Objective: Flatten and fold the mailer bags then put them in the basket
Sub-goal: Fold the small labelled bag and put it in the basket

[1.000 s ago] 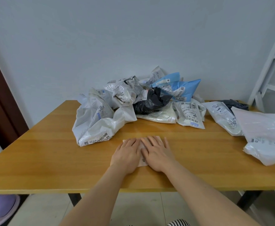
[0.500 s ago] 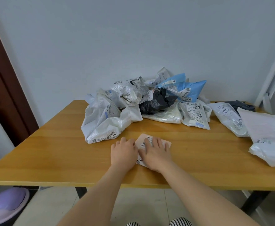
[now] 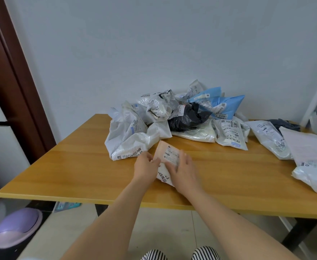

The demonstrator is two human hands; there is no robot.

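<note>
- The folded mailer bag (image 3: pixel 168 156), pale pink with a white printed label, lies on the wooden tabletop (image 3: pixel 69 166) near its front edge, just in front of the heap of crumpled bags.
- The left hand (image 3: pixel 146 168) is at the bag's 9 o'clock edge; its grip is closed on that edge, thumb and curled fingers pinching it.
- The right hand (image 3: pixel 184 172) lies over the bag's 4 o'clock part, fingers spread; whether they only rest on it or hold the edge I cannot tell.
- The heap of mailer bags (image 3: pixel 172 121) sits at 12 o'clock from the hands, against the wall: white, black and blue bags touching one another.
- More white bags (image 3: pixel 311 156) lie at 3 o'clock, well apart from the hands.
- A lilac basin (image 3: pixel 17 228) stands on the floor at 8 o'clock, below the tabletop's corner.
</note>
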